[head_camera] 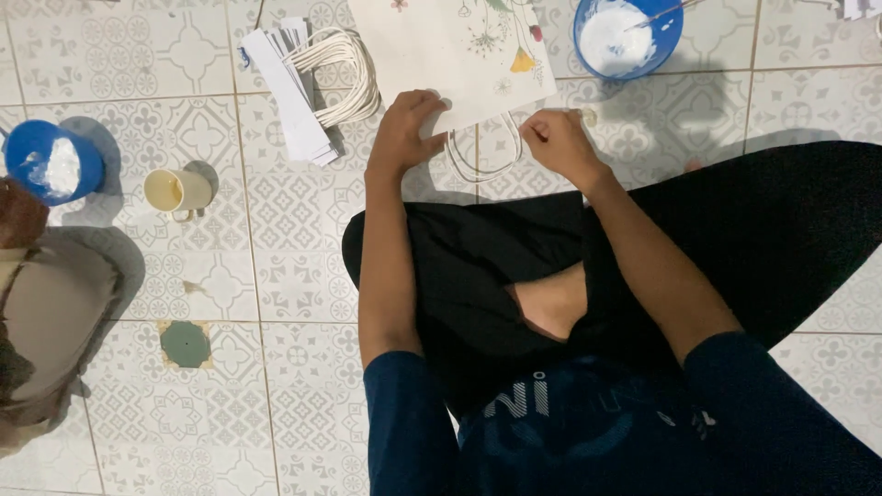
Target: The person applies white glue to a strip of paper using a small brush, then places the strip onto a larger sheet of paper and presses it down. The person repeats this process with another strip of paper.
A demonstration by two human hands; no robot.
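Observation:
A cream paper bag (450, 50) with a flower print lies flat on the tiled floor in front of my crossed legs. My left hand (404, 133) presses down on its near edge, fingers curled over the paper. My right hand (556, 142) pinches the bag's near corner, where a white cord handle (487, 156) loops out onto the tiles between both hands.
A blue bowl (629, 37) of white paste with a stick stands at the top right. White paper strips (289, 87) and a bundle of cords (344, 73) lie at the left. Farther left stand a cream mug (179, 191) and another blue bowl (50, 163). A brown bag (46, 321) sits at the left edge.

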